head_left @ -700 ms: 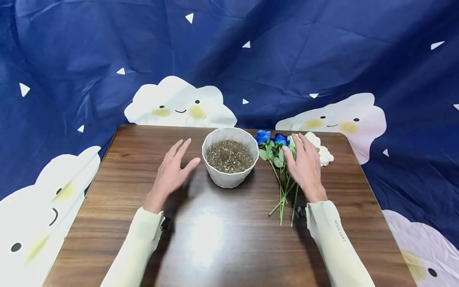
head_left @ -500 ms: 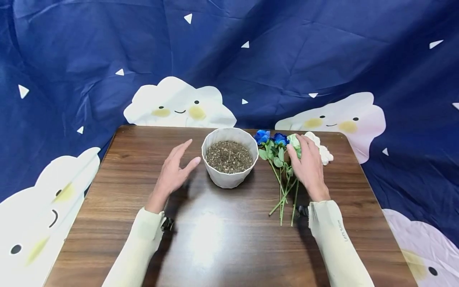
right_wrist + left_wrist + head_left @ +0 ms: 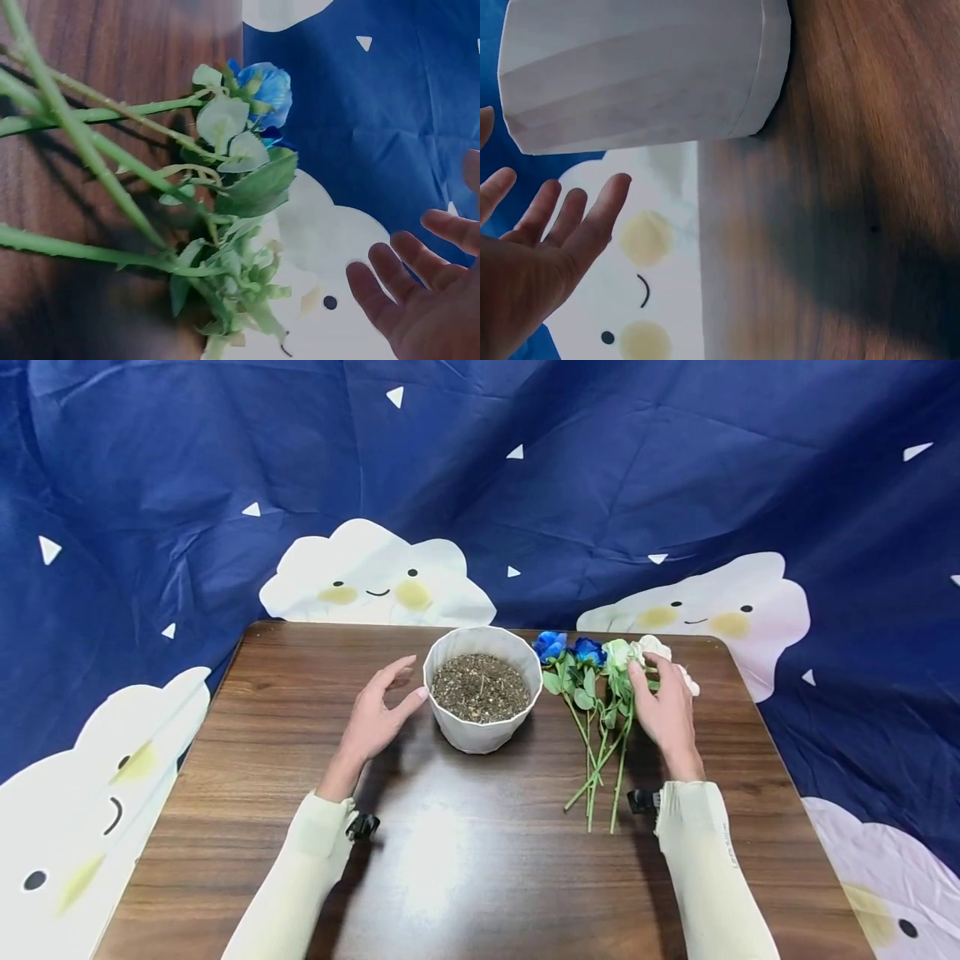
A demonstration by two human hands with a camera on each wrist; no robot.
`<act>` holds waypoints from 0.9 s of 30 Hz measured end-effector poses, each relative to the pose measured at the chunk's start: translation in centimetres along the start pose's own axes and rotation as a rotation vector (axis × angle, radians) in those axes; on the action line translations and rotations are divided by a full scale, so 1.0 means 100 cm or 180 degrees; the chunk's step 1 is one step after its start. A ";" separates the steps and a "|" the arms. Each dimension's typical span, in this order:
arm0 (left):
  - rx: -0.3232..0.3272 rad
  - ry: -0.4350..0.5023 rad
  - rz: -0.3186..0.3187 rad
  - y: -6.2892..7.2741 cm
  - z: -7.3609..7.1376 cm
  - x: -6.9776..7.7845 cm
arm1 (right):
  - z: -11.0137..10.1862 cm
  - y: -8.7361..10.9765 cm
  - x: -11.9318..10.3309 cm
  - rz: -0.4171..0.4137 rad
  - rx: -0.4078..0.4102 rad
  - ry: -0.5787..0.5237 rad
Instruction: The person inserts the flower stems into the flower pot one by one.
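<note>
Trainee: Which parts are obscured?

Instructor: The right hand (image 3: 666, 717) partly covers the white roses (image 3: 655, 647); contact with them cannot be determined. The stems (image 3: 75, 252) cross one another, so their number is uncertain. In the left wrist view, the white flower pot (image 3: 480, 737) is cut off by the upper edge.

Trainee: State of the hands?

Instructor: Left hand (image 3: 377, 720): beside the flower pot, fingers apart, thumb tip close to the wall. Whether it touches cannot be told. Right hand: at the white roses, fingers apart.

Trainee: Surface and surroundings?

Instructor: A brown wood-grain tabletop (image 3: 247, 777) carries the items. A patch of glare (image 3: 431, 856) lies on the near side. A dark blue backdrop (image 3: 465, 452) hangs beyond the far edge.

Trainee: Quantities?

Instructor: Flower pot: one, near the far edge, containing dark soil (image 3: 480, 689). To its right: blue roses (image 3: 551, 647), two; pale green rose (image 3: 618, 653), one; white roses, at least two. Cloud prints (image 3: 382, 564) in the head view: four.
</note>
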State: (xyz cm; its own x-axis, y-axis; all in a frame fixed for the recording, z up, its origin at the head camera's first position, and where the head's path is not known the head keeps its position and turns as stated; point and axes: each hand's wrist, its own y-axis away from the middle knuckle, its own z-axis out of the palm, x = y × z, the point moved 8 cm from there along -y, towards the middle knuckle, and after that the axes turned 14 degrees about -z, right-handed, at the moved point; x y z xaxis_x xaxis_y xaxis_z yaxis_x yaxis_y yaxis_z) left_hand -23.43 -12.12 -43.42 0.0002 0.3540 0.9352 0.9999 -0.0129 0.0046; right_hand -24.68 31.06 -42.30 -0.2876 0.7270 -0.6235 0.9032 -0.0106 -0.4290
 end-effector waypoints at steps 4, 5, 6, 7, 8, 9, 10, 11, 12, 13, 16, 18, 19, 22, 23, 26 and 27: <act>-0.0197 0.0485 -0.0269 -0.001 0.004 -0.004 | 0.003 0.006 0.012 0.0162 -0.0061 -0.0048; -0.0247 0.0633 -0.0346 -0.001 0.005 -0.005 | 0.003 0.007 0.016 0.0217 -0.0065 -0.0075; -0.0298 0.0781 -0.0421 -0.001 0.006 -0.005 | 0.003 0.009 0.019 0.0281 -0.0067 -0.0091; -0.0342 0.0913 -0.0491 -0.001 0.007 -0.006 | 0.003 0.010 0.022 0.0344 -0.0067 -0.0100; -0.0374 0.0999 -0.0535 -0.002 0.008 -0.007 | 0.003 0.012 0.025 0.0397 -0.0070 -0.0105; -0.0405 0.1077 -0.0573 -0.002 0.010 -0.007 | 0.004 0.013 0.028 0.0449 -0.0075 -0.0106; -0.0439 0.1141 -0.0606 -0.003 0.011 -0.007 | 0.004 0.014 0.030 0.0497 -0.0083 -0.0095; -0.0465 0.1195 -0.0631 -0.003 0.012 -0.008 | 0.005 0.015 0.033 0.0539 -0.0093 -0.0086; -0.0496 0.1242 -0.0655 -0.004 0.014 -0.008 | 0.006 0.016 0.036 0.0579 -0.0113 -0.0059; -0.0522 0.1287 -0.0676 -0.004 0.015 -0.008 | 0.007 0.017 0.039 0.0617 -0.0131 -0.0038; -0.0562 0.1417 -0.0724 -0.005 0.018 -0.008 | 0.011 0.021 0.048 0.0720 -0.0163 -0.0011; -0.0548 0.1480 -0.0741 -0.005 0.019 -0.009 | 0.015 0.024 0.055 0.0795 -0.0148 -0.0058; -0.0537 0.1500 -0.0755 -0.004 0.019 -0.009 | 0.017 0.026 0.058 0.0832 -0.0135 -0.0090; -0.0538 0.1553 -0.0794 -0.004 0.020 -0.009 | 0.022 0.031 0.067 0.0951 -0.0084 -0.0192; -0.0542 0.1564 -0.0804 -0.004 0.021 -0.009 | 0.023 0.033 0.069 0.0991 -0.0061 -0.0225; -0.0569 0.1587 -0.0805 -0.004 0.023 -0.006 | 0.025 0.038 0.075 0.1093 -0.0021 -0.0264; -0.0572 0.1585 -0.0799 -0.005 0.023 -0.006 | 0.026 0.039 0.076 0.1116 -0.0011 -0.0272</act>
State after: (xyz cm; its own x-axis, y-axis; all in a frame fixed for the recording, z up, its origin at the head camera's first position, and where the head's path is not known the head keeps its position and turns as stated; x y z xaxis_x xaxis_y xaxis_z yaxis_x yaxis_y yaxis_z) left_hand -23.85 -10.12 -44.78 -0.2863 -0.1148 0.9512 0.9505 -0.1591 0.2669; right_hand -24.19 34.78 -50.36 0.0146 0.6196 -0.7848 0.9527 -0.2468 -0.1772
